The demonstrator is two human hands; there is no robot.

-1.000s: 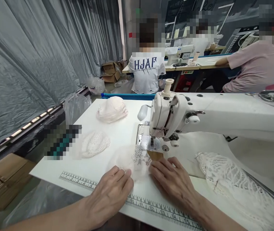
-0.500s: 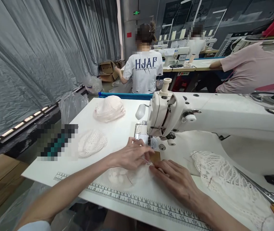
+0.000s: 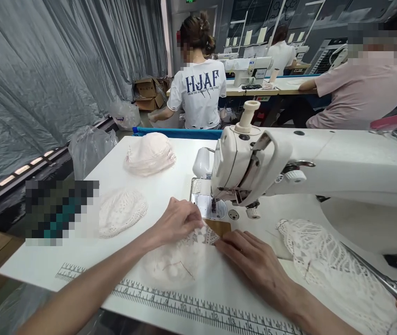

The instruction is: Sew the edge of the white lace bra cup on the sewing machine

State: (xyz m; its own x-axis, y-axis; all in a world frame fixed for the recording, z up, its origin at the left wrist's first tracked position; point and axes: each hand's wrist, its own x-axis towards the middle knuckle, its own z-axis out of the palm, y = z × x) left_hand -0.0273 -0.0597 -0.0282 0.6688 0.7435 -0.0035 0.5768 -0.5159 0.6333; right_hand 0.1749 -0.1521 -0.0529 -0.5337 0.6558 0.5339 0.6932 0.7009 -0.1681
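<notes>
Left hand point(image 3: 177, 222) pinches lace piece point(image 3: 184, 253) near tabletop point(image 3: 90, 251) front edge, before sewing machine point(image 3: 250, 163); right hand point(image 3: 254, 260) flat, fingers together, pressing it

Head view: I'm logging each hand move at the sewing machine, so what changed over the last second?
The left hand left the ruler edge, moved forward and gripped the lace piece near the needle plate. The right hand stayed flat on the lace's right side. The other lace pieces on the table did not move.
</notes>
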